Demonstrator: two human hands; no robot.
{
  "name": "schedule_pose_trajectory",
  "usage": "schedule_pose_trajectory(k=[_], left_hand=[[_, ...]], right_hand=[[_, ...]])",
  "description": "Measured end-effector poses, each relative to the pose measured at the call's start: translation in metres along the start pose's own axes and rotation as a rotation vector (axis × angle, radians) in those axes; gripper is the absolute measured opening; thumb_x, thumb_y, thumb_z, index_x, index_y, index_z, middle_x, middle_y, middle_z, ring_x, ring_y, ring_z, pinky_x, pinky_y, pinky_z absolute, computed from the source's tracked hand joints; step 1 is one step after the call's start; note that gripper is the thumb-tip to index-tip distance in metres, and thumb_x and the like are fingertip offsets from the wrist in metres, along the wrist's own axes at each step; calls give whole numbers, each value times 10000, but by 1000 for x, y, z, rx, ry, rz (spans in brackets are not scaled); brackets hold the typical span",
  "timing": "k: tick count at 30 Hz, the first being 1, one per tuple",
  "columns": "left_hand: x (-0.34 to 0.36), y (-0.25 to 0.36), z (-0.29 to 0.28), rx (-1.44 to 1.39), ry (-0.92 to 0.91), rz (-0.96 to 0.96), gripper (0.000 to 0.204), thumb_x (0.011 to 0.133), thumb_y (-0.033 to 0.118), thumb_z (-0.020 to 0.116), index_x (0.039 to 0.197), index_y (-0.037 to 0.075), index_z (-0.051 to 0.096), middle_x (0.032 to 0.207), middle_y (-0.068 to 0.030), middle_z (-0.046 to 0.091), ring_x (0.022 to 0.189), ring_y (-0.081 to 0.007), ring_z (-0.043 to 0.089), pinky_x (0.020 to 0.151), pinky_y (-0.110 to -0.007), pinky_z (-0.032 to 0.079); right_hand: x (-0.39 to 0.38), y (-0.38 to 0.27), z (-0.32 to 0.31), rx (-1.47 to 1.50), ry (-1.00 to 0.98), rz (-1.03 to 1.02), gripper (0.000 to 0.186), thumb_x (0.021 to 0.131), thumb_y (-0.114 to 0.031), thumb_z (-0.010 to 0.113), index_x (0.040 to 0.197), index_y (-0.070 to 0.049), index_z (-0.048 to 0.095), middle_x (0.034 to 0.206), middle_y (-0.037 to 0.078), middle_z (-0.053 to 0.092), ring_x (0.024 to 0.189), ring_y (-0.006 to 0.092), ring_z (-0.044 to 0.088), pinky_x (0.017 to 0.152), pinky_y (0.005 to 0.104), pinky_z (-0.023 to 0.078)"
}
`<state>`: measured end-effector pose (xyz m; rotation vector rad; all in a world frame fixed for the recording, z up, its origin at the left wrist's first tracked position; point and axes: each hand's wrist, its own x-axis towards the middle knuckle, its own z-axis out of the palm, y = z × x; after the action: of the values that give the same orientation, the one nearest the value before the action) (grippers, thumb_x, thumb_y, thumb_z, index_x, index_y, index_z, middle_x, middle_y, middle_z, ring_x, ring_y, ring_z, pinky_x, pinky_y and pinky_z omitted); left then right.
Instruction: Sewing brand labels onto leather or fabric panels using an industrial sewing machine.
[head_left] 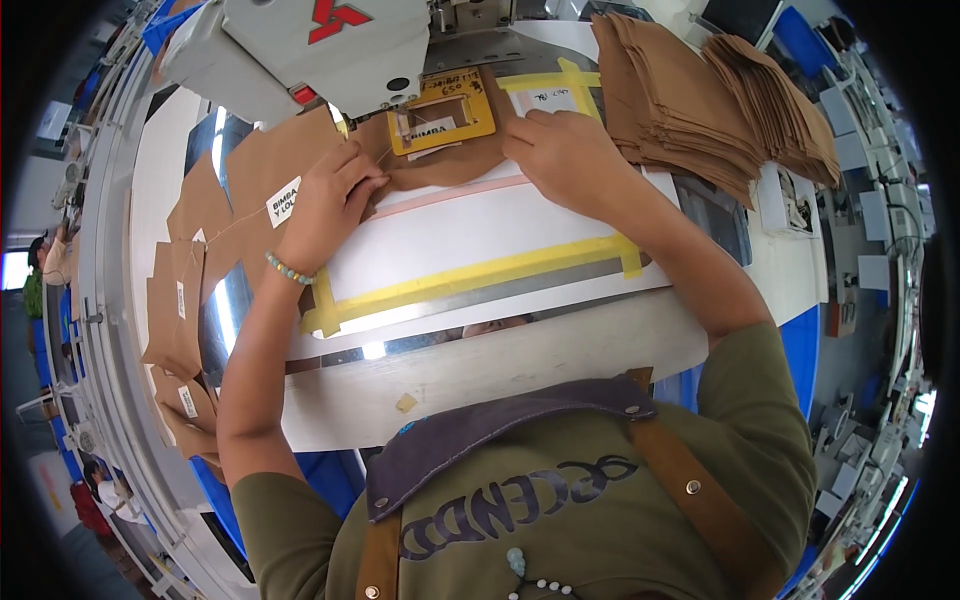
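Brown fabric piece lies flat on the white plate of the table, at its far end under the head of the sewing machine, with both hands pressing it down. Nearest the person, a bare pale table edge carries a small tan scrap; beyond it, yellow tape strips frame the white plate, apparently as placement guides. The left hand, a beaded bracelet at the wrist, rests on the fabric's left part with fingers curled narrow and pinched together at the cloth; a thin thread appears to run from them, though what they grip cannot be told for certain. The right hand lies palm down on the fabric's right part, fingers bent and pressed to the surface, holding nothing between them; the placement suggests it steadies the cloth against shifting. Between the hands, a yellow rectangular frame sits on the fabric around a white label, seemingly to fix the label's position under the needle. To the left, further brown pieces with white labels trail off the table edge, joined in a chain. At the far right, stacks of brown cut pieces stand well apart from the hands.
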<state>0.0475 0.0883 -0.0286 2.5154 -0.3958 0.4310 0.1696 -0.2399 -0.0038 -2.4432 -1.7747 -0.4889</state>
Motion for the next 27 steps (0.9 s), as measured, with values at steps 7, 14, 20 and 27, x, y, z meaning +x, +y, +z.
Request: schedule_pose_trajectory(k=[7,14,20,27], left_hand=[[-75,-20,-64,105,-47,-269,86,985,-14,709,1003,-20,625,955,-180,616,847,-394,619,768,-443,513],[-144,-59,-127,271,-58,-609,91,999,39,745,1053,-21,703,1043,-122,714,952,-250,710,885,-363,547],[-130,-82,-144,179,91,-343,396,1133,238,589,1466,36,662,1551,-149,633,1487,-299,546,1225,-402,412],[-212,-211,-151,1036,-217,-371,705,1168,523,425,1702,64,393,1753,-221,376,1625,-450,299,1326,-541,278]], right_hand=[[-19,-4,-24,272,171,23,117,958,-146,757,1051,-78,776,1041,34,743,1021,242,717,817,386,602],[-51,12,-44,316,65,200,221,976,-147,770,1184,-86,815,1212,71,781,1065,282,753,890,397,617],[-100,30,-76,155,238,348,163,979,-205,756,1076,-88,815,1103,44,789,960,288,754,802,408,602],[-213,57,-131,-95,517,788,196,996,-248,767,1092,-91,836,1071,61,821,935,257,774,810,380,603]])
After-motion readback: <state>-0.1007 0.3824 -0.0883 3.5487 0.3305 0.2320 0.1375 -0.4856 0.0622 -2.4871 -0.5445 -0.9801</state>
